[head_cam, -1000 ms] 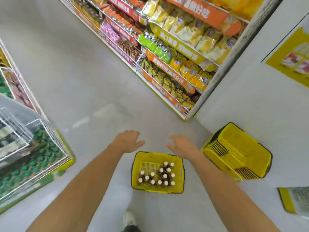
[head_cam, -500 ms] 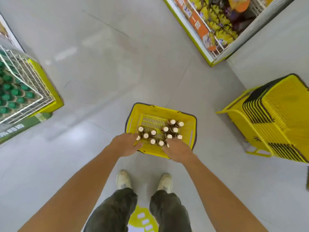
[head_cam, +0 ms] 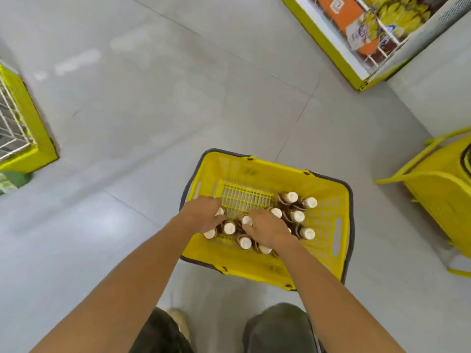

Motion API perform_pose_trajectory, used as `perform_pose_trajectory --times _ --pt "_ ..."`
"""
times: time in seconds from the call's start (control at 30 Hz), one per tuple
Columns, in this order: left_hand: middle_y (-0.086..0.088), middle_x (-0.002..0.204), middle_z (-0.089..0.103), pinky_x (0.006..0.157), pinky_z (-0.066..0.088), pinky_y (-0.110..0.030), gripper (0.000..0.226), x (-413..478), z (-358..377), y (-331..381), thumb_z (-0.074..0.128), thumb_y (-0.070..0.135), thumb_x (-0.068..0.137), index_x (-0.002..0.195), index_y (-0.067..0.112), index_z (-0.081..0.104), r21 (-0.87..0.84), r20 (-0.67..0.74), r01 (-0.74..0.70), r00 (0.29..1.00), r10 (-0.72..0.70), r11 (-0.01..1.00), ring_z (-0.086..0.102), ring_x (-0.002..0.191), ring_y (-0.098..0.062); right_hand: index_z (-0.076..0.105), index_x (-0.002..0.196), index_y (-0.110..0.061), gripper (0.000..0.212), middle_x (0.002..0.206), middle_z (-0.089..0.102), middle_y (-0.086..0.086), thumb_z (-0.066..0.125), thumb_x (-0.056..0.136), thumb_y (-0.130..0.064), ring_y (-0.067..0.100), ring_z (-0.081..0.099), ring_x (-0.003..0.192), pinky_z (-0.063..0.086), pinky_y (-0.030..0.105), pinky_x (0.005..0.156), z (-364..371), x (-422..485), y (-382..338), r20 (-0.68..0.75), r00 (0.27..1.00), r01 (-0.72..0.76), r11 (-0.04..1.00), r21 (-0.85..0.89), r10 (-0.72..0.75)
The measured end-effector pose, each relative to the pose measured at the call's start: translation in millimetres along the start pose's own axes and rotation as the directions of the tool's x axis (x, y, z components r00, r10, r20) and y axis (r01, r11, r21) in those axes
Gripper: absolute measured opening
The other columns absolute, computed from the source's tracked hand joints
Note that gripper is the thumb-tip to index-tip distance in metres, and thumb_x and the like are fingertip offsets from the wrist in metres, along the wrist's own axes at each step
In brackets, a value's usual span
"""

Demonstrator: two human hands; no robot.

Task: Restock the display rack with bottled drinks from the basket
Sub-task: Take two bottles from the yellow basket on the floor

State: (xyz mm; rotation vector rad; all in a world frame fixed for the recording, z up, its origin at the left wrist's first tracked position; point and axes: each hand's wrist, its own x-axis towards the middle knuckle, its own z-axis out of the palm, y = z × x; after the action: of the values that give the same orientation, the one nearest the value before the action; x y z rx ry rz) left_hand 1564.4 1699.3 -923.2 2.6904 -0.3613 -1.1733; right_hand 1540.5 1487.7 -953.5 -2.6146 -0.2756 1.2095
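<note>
Both grips were down inside the yellow plastic shopping basket [head_cam: 254, 171], which sat on the grey tiled floor [head_cam: 153, 110] at about 5 o'clock from the middle of the view, just ahead of the person's knees. The left grip [head_cam: 204, 214] lay at the basket's 9 o'clock side, its fingers bent over the white cap of an upright bottle. The right grip [head_cam: 267, 230] lay near the basket's middle, fingers bent down among the caps, with the thumb beside one of them. Whether either grip had actually closed round a bottle could not be told, as the fingertips were hidden.

The brown bottled drinks with white caps [head_cam: 290, 197] stood upright in a loose cluster across the near half of the basket, with four of them at 3 o'clock from the right grip and several more between and below the two grips. The far left part of the slotted basket floor was bare.

At 9 o'clock stood the white wire display rack with a yellow base [head_cam: 30, 128], well apart from the basket. At 3 o'clock was a stack of yellow baskets [head_cam: 438, 194], and at 1 o'clock the foot of a shelf unit holding yellow packets [head_cam: 331, 39].
</note>
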Motion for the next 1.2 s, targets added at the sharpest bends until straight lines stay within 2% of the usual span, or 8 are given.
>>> perform_pose_trajectory --times 0.1,0.23,0.33,0.47,0.63,0.83,1.03,1.2 --pt "-0.013 0.13 0.062 0.094 0.051 -0.046 0.038 29 27 -10 0.054 0.03 0.1 0.134 0.012 0.052 0.039 -0.018 -0.011 1.0 0.012 0.999 0.057 0.121 -0.033 0.048 0.146 -0.013 0.049 0.143 0.055 0.013 0.053 0.106 -0.042 0.035 0.055 0.129 0.051 0.046 0.095 18 22 15 -0.006 0.997 0.072 0.997 -0.018 -0.072" --pt "-0.013 0.126 0.065 0.086 0.05 -0.042 0.033 55 46 -11 0.06 0.021 0.096 0.128 0.015 0.058 -0.033 -0.14 -0.032 0.99 0.027 0.999 0.06 0.117 -0.035 0.057 0.131 -0.017 0.034 0.127 0.062 0.009 0.058 0.105 -0.039 0.031 0.06 0.113 0.051 0.046 0.09 27 33 27 -0.116 0.979 0.175 0.984 0.039 -0.17" --pt "-0.014 0.108 0.071 0.073 0.048 -0.038 0.026 71 48 -15 0.068 0.024 0.089 0.113 0.014 0.064 -0.219 -0.301 -0.027 0.953 -0.042 0.975 0.064 0.101 -0.036 0.06 0.109 -0.013 0.028 0.104 0.064 0.008 0.061 0.103 -0.04 0.028 0.059 0.094 0.05 0.047 0.08 27 44 24 -0.237 0.958 0.2 0.968 0.152 -0.161" --pt "-0.002 0.079 0.067 0.062 0.043 -0.034 0.02 86 55 -18 0.08 0.023 0.076 0.086 0.011 0.067 -0.459 -0.424 -0.135 0.902 -0.083 0.878 0.061 0.076 -0.025 0.064 0.116 -0.013 0.026 0.106 0.069 0.009 0.063 0.103 -0.035 0.029 0.061 0.093 0.049 0.046 0.079 24 63 12 -0.312 0.946 0.199 0.918 0.342 -0.088" --pt "-0.012 0.082 0.07 0.072 0.052 -0.048 0.024 64 48 -16 0.079 0.022 0.075 0.086 0.004 0.069 -0.584 -0.45 -0.21 0.887 -0.098 0.784 0.065 0.082 -0.031 0.067 0.117 -0.011 0.025 0.111 0.073 0.007 0.065 0.103 -0.031 0.024 0.064 0.099 0.046 0.039 0.077 8 49 6 -0.393 0.917 0.24 0.879 0.411 -0.066" --pt "-0.021 0.089 0.071 0.084 0.053 -0.053 0.025 -67 -78 7 0.081 0.019 0.076 0.09 0.002 0.07 -0.661 -0.542 -0.323 0.83 -0.134 0.678 0.065 0.083 -0.025 0.07 0.11 -0.007 0.021 0.102 0.074 0.008 0.068 0.1 -0.025 0.027 0.069 0.099 0.051 0.045 0.088 -107 -70 -47 -0.512 0.858 0.305 0.842 0.445 -0.04" --pt "-0.027 0.094 0.069 0.087 0.053 -0.053 0.031 -278 -241 34 0.073 0.015 0.073 0.097 -0.005 0.068 -0.686 -0.613 -0.416 0.772 -0.166 0.596 0.06 0.085 -0.017 0.071 0.111 -0.007 0.016 0.099 0.073 0.002 0.068 0.1 -0.018 0.011 0.065 0.092 0.045 0.009 0.075 -268 -243 -158 -0.53 0.836 0.385 0.84 0.381 -0.143" --pt "-0.028 0.09 0.067 0.079 0.054 -0.052 0.017 -465 -358 38 0.068 -0.003 0.075 0.092 -0.005 0.067 -0.698 -0.656 -0.435 0.708 -0.263 0.569 0.06 0.079 -0.018 0.065 0.101 -0.022 0.008 0.087 0.067 -0.007 0.068 0.099 -0.015 -0.018 0.06 0.074 0.041 0.003 0.068 -382 -378 -296 -0.536 0.785 0.512 0.812 0.28 -0.31"
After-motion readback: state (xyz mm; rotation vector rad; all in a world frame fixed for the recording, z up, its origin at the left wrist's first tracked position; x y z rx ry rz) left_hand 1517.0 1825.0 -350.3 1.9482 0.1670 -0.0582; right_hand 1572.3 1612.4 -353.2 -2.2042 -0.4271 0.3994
